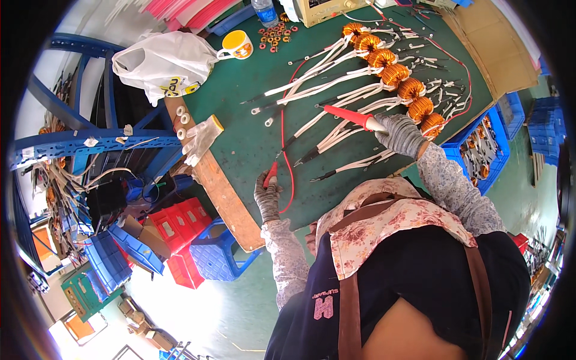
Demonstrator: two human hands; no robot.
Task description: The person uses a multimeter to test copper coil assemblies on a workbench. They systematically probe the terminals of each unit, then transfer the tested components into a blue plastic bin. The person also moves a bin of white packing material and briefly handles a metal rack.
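Observation:
My gloved left hand [267,195] is closed round a red clip [272,174] near the table's left edge. The clip's tip is at the end of a white, black-tipped lead [303,129]; whether it bites on it is too small to tell. My gloved right hand [401,135] grips a red test probe [348,116] by its white end, its red tip pointing left above the leads. Beyond it, several copper-wound toroid coils [395,75] lie in a slanting row, with white-sleeved leads running out on both sides. A red wire [293,189] curves beside my left hand.
A white plastic bag [162,66], yellow mug [236,45], water bottle [266,13] and small rings [277,37] are at the far left. A glove [204,139] lies on the left edge. A blue crate [480,150] of coils stands right; a blue stool [219,255], lower left.

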